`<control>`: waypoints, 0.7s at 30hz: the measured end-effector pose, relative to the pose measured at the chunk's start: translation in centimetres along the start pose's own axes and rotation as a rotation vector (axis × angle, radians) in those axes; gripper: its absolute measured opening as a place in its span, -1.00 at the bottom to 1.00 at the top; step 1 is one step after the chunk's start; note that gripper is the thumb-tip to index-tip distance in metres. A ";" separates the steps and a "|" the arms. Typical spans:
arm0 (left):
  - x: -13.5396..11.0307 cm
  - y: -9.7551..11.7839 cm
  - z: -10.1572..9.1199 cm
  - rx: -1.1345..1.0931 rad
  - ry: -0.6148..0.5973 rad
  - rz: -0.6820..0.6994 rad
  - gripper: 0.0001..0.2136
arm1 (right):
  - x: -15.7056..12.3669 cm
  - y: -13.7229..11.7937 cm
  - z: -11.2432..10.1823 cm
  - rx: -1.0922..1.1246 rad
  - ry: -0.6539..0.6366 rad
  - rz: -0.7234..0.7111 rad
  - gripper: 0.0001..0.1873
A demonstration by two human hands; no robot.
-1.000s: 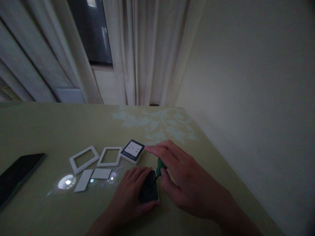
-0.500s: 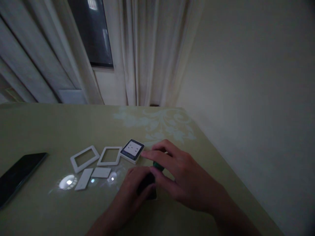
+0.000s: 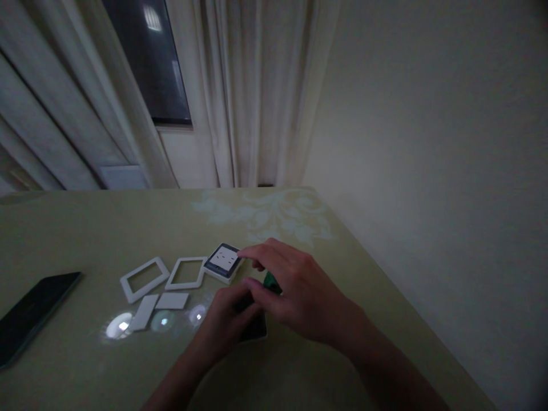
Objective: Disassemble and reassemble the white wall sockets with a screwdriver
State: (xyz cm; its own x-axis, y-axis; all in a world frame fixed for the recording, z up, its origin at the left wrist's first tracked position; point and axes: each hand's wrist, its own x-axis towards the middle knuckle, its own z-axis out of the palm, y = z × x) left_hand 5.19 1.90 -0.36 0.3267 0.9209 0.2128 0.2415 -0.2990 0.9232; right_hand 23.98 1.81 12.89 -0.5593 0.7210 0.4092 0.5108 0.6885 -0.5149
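While a dark, square switch module lies flat on the table, the left hand curls its fingers over it and the right hand pinches a green-handled screwdriver above it. Beyond lie two white plates, two white frames and one white-faced module.

the table is covered by a smooth, slightly glossy yellow-green sheet on which lamp glints are mirrored. the frames and small plates are seen as matt white plastic. the phone is faced in glossy black glass. the curtains are made of soft cloth.
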 end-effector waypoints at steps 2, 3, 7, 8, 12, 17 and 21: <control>-0.1 0.0 0.0 -0.015 0.007 0.007 -0.77 | 0.0 0.0 0.1 0.006 0.004 -0.001 -0.60; -0.1 0.0 0.1 -0.023 0.019 0.007 -0.77 | 0.1 -0.1 0.2 0.001 0.008 -0.001 -0.59; 0.0 0.2 0.5 -0.054 0.087 0.003 -0.87 | 0.2 0.0 0.4 -0.042 0.008 0.012 -0.60; 0.1 0.2 0.4 -0.061 0.089 0.005 -0.88 | 0.2 0.0 0.5 -0.050 0.004 0.016 -0.61; 0.1 0.4 -0.3 -0.063 0.059 0.022 -0.81 | 0.3 0.3 1.0 -0.078 0.005 0.014 -0.57; 0.2 0.7 -0.5 -0.023 0.089 0.016 -0.84 | 0.3 0.3 1.3 -0.084 0.002 0.024 -0.54; 0.0 0.9 -0.8 -0.016 0.046 0.021 -0.81 | 0.3 0.1 1.3 -0.101 -0.007 0.038 -0.65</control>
State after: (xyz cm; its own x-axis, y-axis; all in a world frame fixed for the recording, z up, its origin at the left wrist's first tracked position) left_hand 4.66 1.81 0.70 0.2890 0.9250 0.2469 0.2199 -0.3151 0.9232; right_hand 23.00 1.98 11.96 -0.5432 0.7460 0.3852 0.5944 0.6657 -0.4512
